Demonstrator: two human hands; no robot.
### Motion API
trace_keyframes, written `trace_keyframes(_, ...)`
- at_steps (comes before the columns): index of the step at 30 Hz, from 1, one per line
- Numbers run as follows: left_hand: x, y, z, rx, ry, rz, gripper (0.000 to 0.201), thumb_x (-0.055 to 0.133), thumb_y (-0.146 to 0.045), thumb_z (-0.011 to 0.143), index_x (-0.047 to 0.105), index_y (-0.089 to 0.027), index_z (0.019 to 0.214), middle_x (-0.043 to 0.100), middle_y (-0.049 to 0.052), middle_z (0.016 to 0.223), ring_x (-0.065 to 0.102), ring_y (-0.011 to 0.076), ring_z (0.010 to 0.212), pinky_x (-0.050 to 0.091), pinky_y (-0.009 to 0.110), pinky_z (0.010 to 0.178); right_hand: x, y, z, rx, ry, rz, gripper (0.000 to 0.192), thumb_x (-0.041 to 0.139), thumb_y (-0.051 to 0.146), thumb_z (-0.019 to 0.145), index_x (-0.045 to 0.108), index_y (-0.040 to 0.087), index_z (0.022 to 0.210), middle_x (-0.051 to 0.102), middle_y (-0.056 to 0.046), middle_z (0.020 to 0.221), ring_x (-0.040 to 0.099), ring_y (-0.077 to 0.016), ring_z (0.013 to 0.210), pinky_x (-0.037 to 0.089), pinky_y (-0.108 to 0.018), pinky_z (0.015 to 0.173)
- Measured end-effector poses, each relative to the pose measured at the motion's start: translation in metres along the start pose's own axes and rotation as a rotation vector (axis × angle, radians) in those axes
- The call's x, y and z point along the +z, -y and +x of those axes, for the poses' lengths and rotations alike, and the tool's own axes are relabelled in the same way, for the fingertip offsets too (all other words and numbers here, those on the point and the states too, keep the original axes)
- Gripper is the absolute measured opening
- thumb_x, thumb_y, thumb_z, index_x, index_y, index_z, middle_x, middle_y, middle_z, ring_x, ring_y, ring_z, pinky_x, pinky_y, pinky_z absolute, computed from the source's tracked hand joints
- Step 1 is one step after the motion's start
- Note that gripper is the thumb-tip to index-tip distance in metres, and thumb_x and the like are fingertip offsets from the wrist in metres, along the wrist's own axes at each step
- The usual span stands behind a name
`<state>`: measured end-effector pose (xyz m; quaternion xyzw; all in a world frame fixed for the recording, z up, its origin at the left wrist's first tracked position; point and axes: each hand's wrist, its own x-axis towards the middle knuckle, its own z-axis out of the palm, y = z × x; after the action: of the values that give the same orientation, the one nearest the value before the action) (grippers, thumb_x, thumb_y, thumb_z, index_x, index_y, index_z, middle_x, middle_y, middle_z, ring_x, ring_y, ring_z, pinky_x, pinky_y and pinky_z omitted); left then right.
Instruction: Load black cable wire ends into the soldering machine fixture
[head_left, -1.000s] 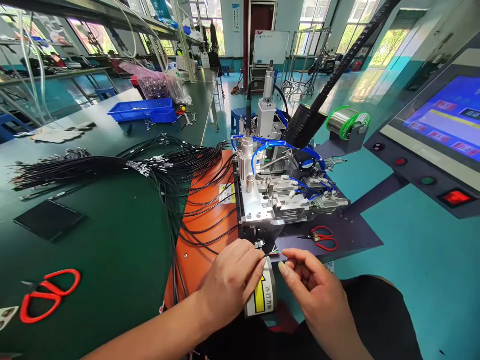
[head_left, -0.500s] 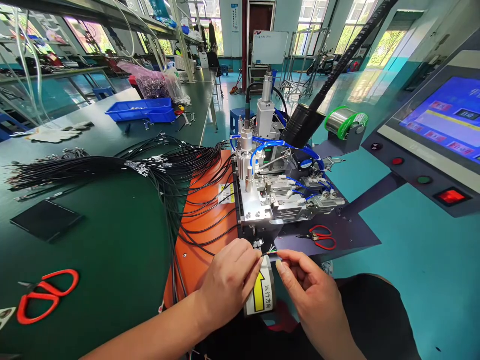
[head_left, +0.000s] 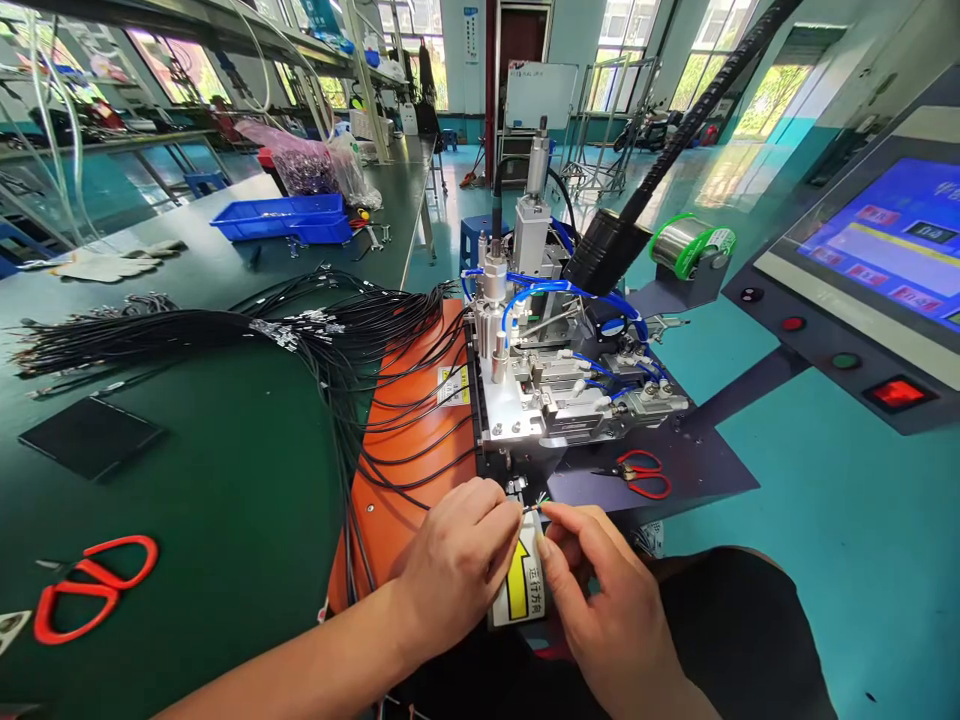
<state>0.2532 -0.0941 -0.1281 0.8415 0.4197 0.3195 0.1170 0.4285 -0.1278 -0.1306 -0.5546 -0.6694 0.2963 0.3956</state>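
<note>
Left hand (head_left: 457,560) and right hand (head_left: 592,580) pinch cable end (head_left: 537,505) at bench's near edge, below soldering fixture (head_left: 555,390); best fanned with fingertips only.

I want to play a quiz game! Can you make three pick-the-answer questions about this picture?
1. Where are the hands?
A. by the blue tray
B. in front of the machine
C. on the screen

2. What colour is the scissors on the green table?
A. red
B. yellow
C. white

3. What are both hands doing?
A. lying flat
B. waving
C. pinching a thin cable end

Answers: 1 B, they meet below the machine. 2 A, the handles are red. 3 C, fingertips close on coloured wires.
</note>
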Motion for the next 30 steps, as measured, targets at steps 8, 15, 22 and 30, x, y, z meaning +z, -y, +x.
trace_keyframes(8,0.002,0.001,-0.001,-0.008,-0.011,-0.025,0.017,0.047,-0.014,0.098,0.061,-0.014,0.087,0.051,0.004,0.077,0.046,0.0160,0.072,0.039,0.029,0.064,-0.013,-0.009,0.004,0.118,-0.073,-0.063,0.022,0.052,0.033,0.097,0.062,0.024,0.114,0.063,-0.003,0.095,0.061,-0.0156,0.075,0.050,-0.027,0.070)
trace_keyframes(15,0.001,0.001,-0.001,0.001,-0.018,-0.037,0.014,0.049,-0.014,0.097,0.062,-0.014,0.093,0.052,0.004,0.078,0.047,0.0167,0.073,0.040,0.030,0.065,-0.015,-0.002,0.013,0.129,-0.022,0.015,0.022,0.054,0.033,0.096,0.063,0.024,0.113,0.062,-0.004,0.095,0.060,-0.0158,0.076,0.050,-0.027,0.069)
trace_keyframes(22,0.000,0.002,-0.002,0.017,-0.006,-0.016,0.015,0.048,-0.011,0.096,0.062,-0.014,0.093,0.055,0.005,0.082,0.046,0.0172,0.075,0.039,0.030,0.066,-0.028,0.001,0.033,0.136,0.125,0.043,0.022,0.053,0.038,0.097,0.067,0.025,0.107,0.064,-0.003,0.099,0.061,-0.0166,0.084,0.049,-0.027,0.071)
trace_keyframes(30,-0.003,0.002,-0.002,0.055,0.016,0.004,0.019,0.045,-0.014,0.098,0.064,-0.016,0.100,0.057,0.006,0.085,0.045,0.0187,0.077,0.037,0.032,0.069,-0.042,0.008,0.054,0.097,0.355,0.017,0.023,0.054,0.037,0.096,0.070,0.023,0.086,0.062,-0.001,0.084,0.057,-0.0151,0.075,0.045,-0.026,0.067)
